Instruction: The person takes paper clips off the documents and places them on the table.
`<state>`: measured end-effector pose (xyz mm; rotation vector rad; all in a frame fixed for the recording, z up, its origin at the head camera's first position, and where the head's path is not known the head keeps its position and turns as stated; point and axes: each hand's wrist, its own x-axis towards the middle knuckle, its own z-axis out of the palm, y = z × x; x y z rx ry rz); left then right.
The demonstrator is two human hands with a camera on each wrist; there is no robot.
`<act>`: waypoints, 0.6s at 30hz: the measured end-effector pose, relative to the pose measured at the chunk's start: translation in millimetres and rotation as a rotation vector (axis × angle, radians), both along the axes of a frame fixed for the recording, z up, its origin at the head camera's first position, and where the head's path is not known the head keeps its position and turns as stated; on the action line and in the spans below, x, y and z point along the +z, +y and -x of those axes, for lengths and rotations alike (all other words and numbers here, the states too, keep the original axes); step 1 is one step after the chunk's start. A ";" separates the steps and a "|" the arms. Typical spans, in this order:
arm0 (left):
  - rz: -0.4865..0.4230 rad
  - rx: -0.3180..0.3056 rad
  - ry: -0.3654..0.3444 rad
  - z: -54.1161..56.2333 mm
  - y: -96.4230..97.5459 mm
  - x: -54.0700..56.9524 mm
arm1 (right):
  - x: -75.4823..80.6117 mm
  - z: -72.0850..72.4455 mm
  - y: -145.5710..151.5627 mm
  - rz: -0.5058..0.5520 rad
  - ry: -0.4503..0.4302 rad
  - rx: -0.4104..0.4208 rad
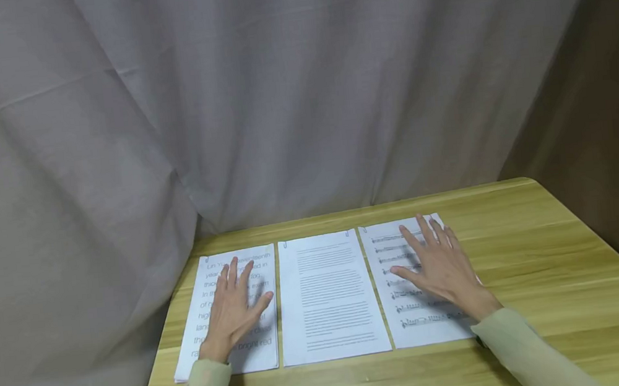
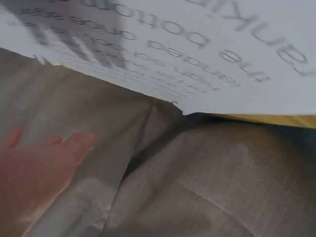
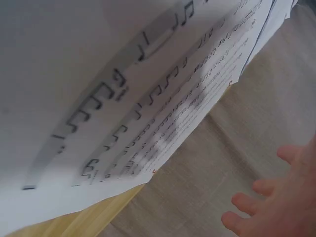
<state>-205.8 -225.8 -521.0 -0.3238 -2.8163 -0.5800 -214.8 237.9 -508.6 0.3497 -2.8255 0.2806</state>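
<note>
Three paper stacks lie side by side on the table. My left hand (image 1: pixel 233 309), fingers spread, hovers over the large-print sheets (image 1: pixel 261 359) and casts a shadow on them. In the middle is a stack of small-print text (image 1: pixel 333 296), with no hand over it. Above the sheet music (image 1: pixel 407 333) my right hand (image 1: pixel 442 267) is spread too, palm down and holding nothing. Both wrist views show a gap between hand and paper: the left hand (image 2: pixel 44 173) beside the large print (image 2: pixel 163 54), the right hand (image 3: pixel 276 197) beside the staves (image 3: pixel 148 108). Small paper clips sit along the top edges.
The wood-grain table (image 1: pixel 546 269) extends to the right of the sheets and in front of them. A grey curtain (image 1: pixel 305 94) hangs behind the table and along its left side. A darker brown surface (image 1: pixel 605 127) stands at the right.
</note>
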 end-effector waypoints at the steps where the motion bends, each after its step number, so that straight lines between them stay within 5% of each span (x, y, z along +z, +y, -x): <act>1: -0.024 0.003 0.009 -0.9 1.5 1.1 | 0.0 -1.4 0.7 0.016 0.013 -0.001; 13: -0.294 0.062 0.088 -19.0 23.1 19.9 | 19.1 -39.0 5.8 0.211 0.087 -0.087; 18: -0.426 0.083 0.041 -25.9 32.1 26.5 | 24.8 -51.9 12.3 0.270 0.034 -0.162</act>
